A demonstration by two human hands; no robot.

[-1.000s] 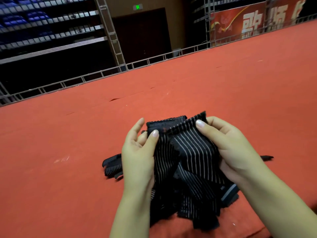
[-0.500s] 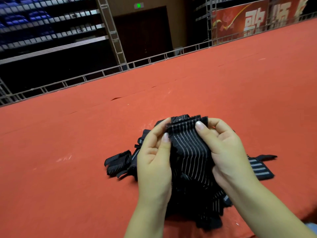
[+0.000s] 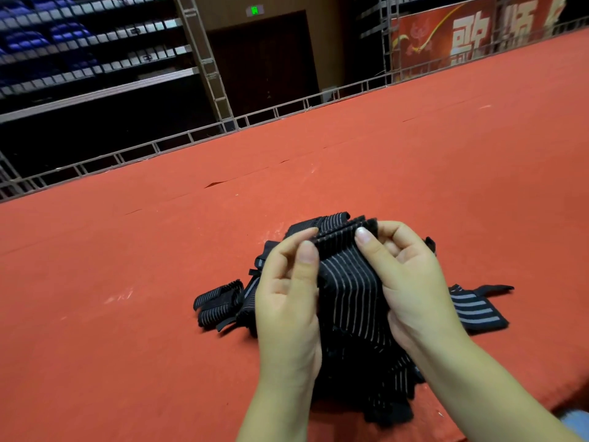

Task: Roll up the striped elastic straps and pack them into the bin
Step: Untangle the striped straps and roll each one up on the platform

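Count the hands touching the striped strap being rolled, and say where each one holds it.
2. The left hand pinches the striped strap at its top left edge; the right hand pinches the top right edge. Fingers behind the fabric are hidden.

You have two hands in view, the left hand (image 3: 288,301) and the right hand (image 3: 411,282), both pinching one strap (image 3: 347,282). Beside them you can count two more: a rolled strap (image 3: 218,303) to your left and a flat strap (image 3: 475,309) to your right. The dark pile (image 3: 376,378) under your hands probably holds several more, but they overlap too much to count.
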